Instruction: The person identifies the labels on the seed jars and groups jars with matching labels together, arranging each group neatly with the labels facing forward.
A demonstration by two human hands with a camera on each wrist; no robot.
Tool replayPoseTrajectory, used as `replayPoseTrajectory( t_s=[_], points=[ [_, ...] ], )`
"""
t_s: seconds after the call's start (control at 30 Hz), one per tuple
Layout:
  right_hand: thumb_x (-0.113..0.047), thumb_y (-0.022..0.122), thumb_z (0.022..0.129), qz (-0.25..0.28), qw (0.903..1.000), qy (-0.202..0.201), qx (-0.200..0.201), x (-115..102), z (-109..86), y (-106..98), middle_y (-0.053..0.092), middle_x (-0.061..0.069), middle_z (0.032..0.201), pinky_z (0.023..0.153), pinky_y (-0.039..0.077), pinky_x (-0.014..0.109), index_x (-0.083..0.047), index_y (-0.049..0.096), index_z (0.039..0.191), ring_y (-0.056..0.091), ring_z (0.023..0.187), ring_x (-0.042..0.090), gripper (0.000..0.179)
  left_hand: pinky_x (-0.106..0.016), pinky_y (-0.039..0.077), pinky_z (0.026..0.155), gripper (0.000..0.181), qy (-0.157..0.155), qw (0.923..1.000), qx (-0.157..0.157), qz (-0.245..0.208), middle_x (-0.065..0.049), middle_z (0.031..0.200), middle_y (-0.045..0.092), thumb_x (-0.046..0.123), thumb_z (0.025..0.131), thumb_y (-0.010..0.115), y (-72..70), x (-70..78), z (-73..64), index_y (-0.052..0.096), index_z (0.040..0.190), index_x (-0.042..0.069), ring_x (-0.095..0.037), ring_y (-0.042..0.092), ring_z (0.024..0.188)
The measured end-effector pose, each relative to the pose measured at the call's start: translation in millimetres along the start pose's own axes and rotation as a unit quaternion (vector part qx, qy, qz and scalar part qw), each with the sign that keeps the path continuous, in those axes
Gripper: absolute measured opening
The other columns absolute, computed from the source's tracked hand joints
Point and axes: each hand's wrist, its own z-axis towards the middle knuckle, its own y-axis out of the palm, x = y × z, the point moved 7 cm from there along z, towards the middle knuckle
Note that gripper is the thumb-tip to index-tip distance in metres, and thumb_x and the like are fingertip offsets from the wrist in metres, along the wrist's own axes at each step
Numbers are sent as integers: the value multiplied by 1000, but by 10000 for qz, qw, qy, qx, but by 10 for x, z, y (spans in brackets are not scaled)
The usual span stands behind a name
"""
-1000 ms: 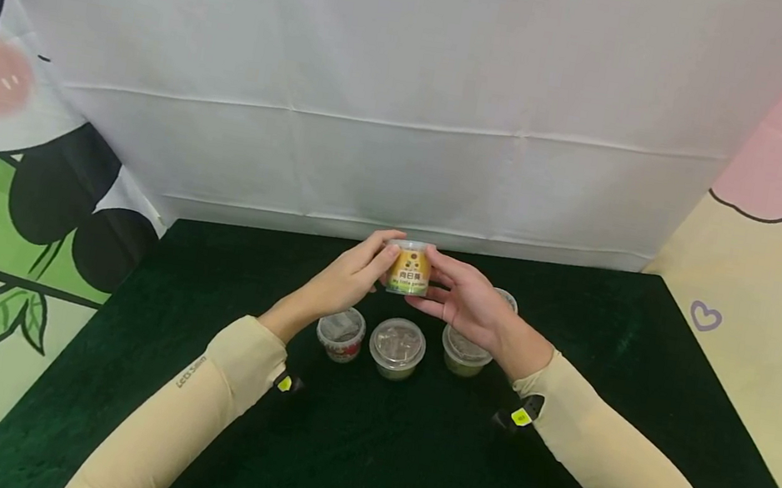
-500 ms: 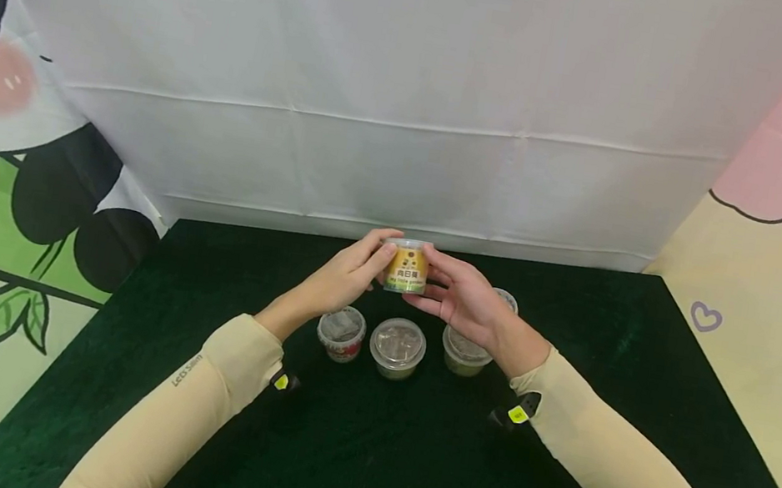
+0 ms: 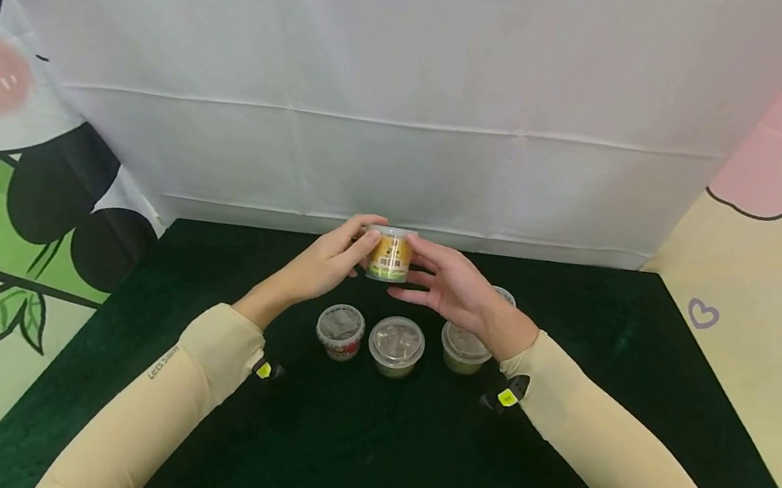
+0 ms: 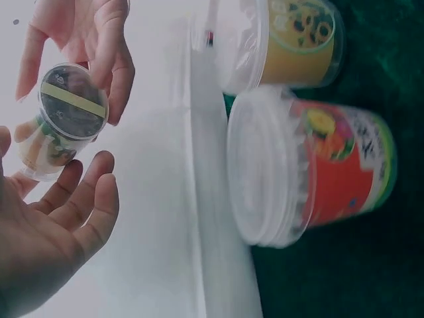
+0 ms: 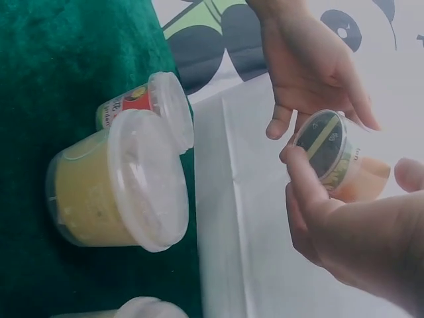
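Observation:
In the head view a small clear plastic tub (image 3: 389, 256) with a yellow and green label is held up near the table's far edge. My left hand (image 3: 321, 266) grips its left side, thumb across the front. From the right, my right hand (image 3: 455, 292) holds the other side between thumb and fingers. Both wrist views show the tub's dark base (image 4: 73, 99) crossed by a pale yellow strip. Closer to me stand a red-labelled lidded tub (image 3: 339, 336), a middle lidded tub (image 3: 395, 350) and a right lidded tub (image 3: 461, 347), partly behind my right wrist.
Another lidded tub (image 3: 505, 297) shows only in part beyond my right forearm. Dark green cloth (image 3: 366, 460) covers the table. A white sheet (image 3: 411, 112) hangs behind it, with printed cartoon cloths at the left (image 3: 49, 193) and right (image 3: 767, 317).
Both hands have carried the held tub a little to the left and slightly up in the head view. The tubs on the table stay where they were.

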Motion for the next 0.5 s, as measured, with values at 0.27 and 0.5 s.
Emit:
replayPoseTrajectory(
  t_s=[0.27,0.5],
  points=[
    [-35,51,108,-253,9996,124,100,-49,219,98,41,14,150,108,44,48,-4,43,147,43,136,34,51,-55,51,92,51,-258,9995,-62,199,-14,140,49,46,110,36,-291,-52,-46,33,155,22,-30,57,110],
    [-36,56,105,-636,9970,313,303,-2,482,168,44,12,148,107,45,47,-8,46,148,44,135,37,52,-55,50,95,53,-438,9988,-156,142,-18,143,49,42,110,41,-517,-227,-94,35,154,14,-34,59,115]
  ],
)
